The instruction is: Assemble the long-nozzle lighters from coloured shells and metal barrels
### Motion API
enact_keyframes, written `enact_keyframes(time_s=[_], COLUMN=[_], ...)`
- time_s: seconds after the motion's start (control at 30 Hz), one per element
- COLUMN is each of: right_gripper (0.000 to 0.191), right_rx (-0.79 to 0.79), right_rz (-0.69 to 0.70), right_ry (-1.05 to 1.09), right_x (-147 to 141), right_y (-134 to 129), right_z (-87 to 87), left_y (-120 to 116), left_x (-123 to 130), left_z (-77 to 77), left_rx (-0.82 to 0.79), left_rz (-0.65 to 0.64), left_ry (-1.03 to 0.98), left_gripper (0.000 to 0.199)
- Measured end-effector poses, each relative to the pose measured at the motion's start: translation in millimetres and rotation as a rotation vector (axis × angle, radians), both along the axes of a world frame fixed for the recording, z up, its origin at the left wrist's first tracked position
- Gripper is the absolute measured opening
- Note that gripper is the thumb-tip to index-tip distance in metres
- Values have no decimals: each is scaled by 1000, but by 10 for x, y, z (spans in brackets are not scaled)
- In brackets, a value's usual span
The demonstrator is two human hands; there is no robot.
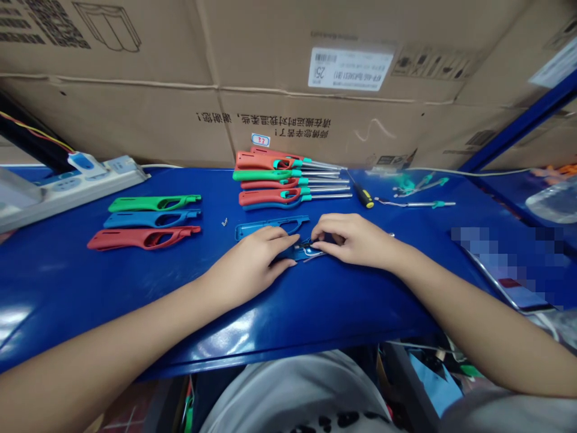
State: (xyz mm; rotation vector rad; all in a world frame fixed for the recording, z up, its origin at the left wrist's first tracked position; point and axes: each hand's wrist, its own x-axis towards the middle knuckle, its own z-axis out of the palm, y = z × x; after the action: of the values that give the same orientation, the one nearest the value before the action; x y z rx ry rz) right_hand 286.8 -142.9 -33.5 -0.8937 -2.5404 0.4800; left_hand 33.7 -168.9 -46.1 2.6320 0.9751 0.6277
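Low over the middle of the blue table, my left hand [255, 261] grips a blue lighter housing half [288, 255] between thumb and fingers. My right hand [349, 239] pinches at the small dark and white parts [306, 246] on that half; which piece its fingertips hold is too small to make out. A thin metal rod lies by the right fingertips. Just behind my left hand is another blue housing half [270, 227]. Several small screws [224, 222] lie to its left.
Assembled long-nosed lighters [270, 196] lie stacked behind my hands, beside a yellow-and-black screwdriver [363, 195]. Green, blue and red housing halves [144, 238] are at left, near a power strip [76, 189]. Metal tubes with wires [428, 204] and a phone [509, 279] are at right. Cardboard [270, 60] stands behind.
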Motion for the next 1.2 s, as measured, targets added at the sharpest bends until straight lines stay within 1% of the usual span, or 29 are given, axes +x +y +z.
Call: enact_keyframes(time_s=[0.17,0.4,0.5,0.63,0.77,0.9,1.0,1.2], right_gripper=[14,16,16,11,9,9,10,14], right_rx=[26,62,52,-6,-10,-27,-36,-34], right_rz=[16,9,6,28,34,40,39,34], right_ry=[-55,-94,-105,-51,15,12,4,47], right_x=[-4,-17,-16,-3,8,-7,-27,-58], right_y=[-2,-8,-7,9,17,6,2,9], right_z=[-25,-51,-47,-29,-2,11,-1,-79], left_y=[18,7,-11,-42,-72,-111,-138,-170], left_x=[-4,10,20,40,54,59,59,58], left_z=[-21,-13,-2,33,71,97,109,111], left_rx=[8,24,55,113,104,113,116,100], left_rz=[-12,-62,-79,-73,-45,-23,-17,-21], left_ry=[-15,26,63,159,223,298,351,375], left_gripper=[39,34,34,35,35,38,41,41])
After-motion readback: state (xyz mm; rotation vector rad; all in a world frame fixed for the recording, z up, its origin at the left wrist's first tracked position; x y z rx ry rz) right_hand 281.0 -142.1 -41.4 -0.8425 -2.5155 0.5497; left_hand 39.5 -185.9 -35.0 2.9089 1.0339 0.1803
